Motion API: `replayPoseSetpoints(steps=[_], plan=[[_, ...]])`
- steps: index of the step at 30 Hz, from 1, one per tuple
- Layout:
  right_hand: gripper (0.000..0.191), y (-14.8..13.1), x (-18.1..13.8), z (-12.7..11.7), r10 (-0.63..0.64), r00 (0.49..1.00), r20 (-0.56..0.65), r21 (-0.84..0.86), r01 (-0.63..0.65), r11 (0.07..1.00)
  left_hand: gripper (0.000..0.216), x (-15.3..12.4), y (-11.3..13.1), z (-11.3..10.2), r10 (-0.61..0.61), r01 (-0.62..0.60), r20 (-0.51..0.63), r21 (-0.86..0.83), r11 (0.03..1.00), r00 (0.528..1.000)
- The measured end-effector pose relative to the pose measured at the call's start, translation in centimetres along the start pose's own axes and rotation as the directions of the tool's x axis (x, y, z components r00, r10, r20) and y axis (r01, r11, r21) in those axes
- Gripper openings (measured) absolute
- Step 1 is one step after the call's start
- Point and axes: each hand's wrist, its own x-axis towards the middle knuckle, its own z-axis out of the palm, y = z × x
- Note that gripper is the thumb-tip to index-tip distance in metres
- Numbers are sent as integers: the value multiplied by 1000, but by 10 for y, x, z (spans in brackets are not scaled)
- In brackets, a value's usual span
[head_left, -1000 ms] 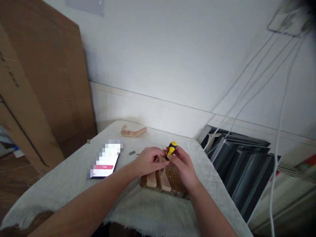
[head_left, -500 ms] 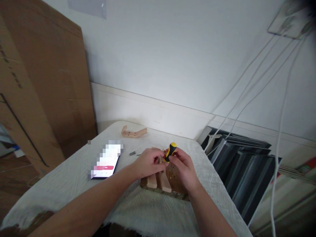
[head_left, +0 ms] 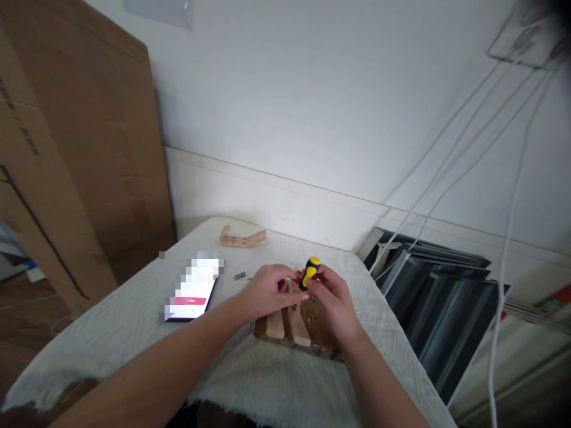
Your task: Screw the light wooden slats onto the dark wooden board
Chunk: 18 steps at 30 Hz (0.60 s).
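Note:
A brown wooden board with holes [head_left: 317,342] lies on the white cloth of the table [head_left: 134,333], with pale wooden pieces [head_left: 288,324] standing on it. My right hand [head_left: 332,303] grips a short yellow and black screwdriver [head_left: 309,272], held upright above the board. My left hand [head_left: 267,291] is closed around a pale wooden piece just left of the screwdriver, fingers curled on it. Both hands meet over the board's far edge.
A phone [head_left: 190,291] with a lit screen lies left of the hands. A small metal screw [head_left: 239,276] sits beside it. A curved wooden piece [head_left: 242,238] lies at the table's far edge. Cardboard boxes [head_left: 66,166] stand left; dark panels [head_left: 441,297] and white cables [head_left: 504,226] are right.
The hands and screwdriver stay in nearly the same place; the screwdriver handle has shifted only slightly. The view has drifted a little.

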Motion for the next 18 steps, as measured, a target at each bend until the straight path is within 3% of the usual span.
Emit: replayPoseSetpoints(steps=[6,18], plan=[[12,-2,-1,1,-8,1000,17,-58,9,998,21,0,0,-1,57,-58,46,35,998,997],[12,1,1,1,-5,1000,17,-27,6,1000,24,1,-4,0,76,-78,28,80,994,997]])
